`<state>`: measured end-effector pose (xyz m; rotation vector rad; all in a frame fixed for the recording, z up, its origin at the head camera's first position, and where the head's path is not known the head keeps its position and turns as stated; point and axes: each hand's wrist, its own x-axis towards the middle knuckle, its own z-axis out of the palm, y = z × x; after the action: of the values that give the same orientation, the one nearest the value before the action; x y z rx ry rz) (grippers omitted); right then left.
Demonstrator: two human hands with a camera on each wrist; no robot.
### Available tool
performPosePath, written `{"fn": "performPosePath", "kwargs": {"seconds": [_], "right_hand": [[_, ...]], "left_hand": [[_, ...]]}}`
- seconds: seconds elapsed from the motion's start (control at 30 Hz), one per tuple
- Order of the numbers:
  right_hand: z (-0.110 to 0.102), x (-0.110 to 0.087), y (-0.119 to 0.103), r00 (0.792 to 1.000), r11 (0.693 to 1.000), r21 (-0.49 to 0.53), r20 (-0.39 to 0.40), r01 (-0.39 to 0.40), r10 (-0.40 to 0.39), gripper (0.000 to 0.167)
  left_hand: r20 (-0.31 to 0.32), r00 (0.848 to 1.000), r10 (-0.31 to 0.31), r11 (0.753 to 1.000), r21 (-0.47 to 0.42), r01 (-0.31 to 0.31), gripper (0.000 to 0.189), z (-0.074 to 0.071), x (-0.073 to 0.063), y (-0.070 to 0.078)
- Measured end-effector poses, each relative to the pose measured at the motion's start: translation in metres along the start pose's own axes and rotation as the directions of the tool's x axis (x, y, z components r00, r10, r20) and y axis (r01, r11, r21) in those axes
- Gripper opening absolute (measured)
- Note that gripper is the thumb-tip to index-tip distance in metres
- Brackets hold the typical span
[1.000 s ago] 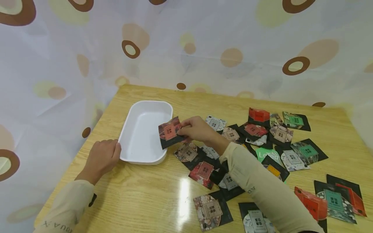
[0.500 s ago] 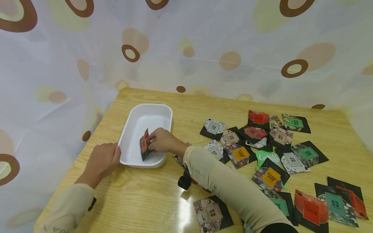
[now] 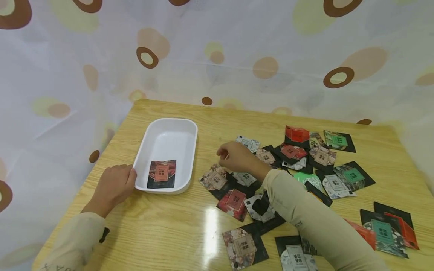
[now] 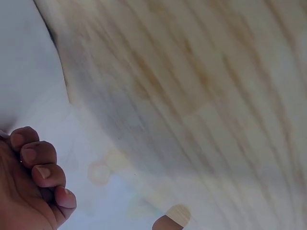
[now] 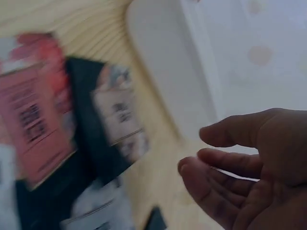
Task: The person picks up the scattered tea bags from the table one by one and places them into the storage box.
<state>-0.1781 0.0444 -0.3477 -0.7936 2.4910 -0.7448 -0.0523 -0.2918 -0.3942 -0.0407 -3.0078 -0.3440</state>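
A white tray (image 3: 172,143) stands at the left of the table, with one red-and-black tea sachet (image 3: 162,174) lying flat inside near its front end. My left hand (image 3: 116,184) grips the tray's front left rim. In the left wrist view the curled fingers (image 4: 43,153) show, with only a sliver of the rim. Right of the tray, my right hand (image 3: 237,158) hovers with nothing in it. Its thumb and loosely bent fingers are apart in the right wrist view. Below it lie a beige-labelled sachet (image 3: 216,180) and a pink-labelled sachet (image 3: 235,200), overlapping other sachets.
Several more sachets with green, red, white and orange labels spread over the right half of the wooden table (image 3: 162,229). A bright green LeTea packet (image 3: 307,180) lies among them. Patterned cloth (image 3: 237,56) hangs behind the table and along its left side.
My right hand lowered the red-and-black tea sachet into the tray and let go of it. It then moved back right, over the sachets. My left hand kept its place on the rim.
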Motion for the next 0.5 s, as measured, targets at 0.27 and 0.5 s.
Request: {"fn": "performPosePath", "kwargs": {"seconds": [0.27,0.5], "right_hand": [[0.028,-0.007,0.017,0.998,0.989,-0.134,-0.011,-0.069,0.068,0.038],[0.040,-0.003,0.017,0.996,0.973,-0.210,-0.019,-0.094,0.092,0.077]], "left_hand": [[-0.028,1.000,-0.005,1.000,-0.010,0.005,0.043,0.002,0.000,-0.002],[-0.006,1.000,-0.013,1.000,0.012,0.013,0.042,0.002,0.001,-0.001]]}}
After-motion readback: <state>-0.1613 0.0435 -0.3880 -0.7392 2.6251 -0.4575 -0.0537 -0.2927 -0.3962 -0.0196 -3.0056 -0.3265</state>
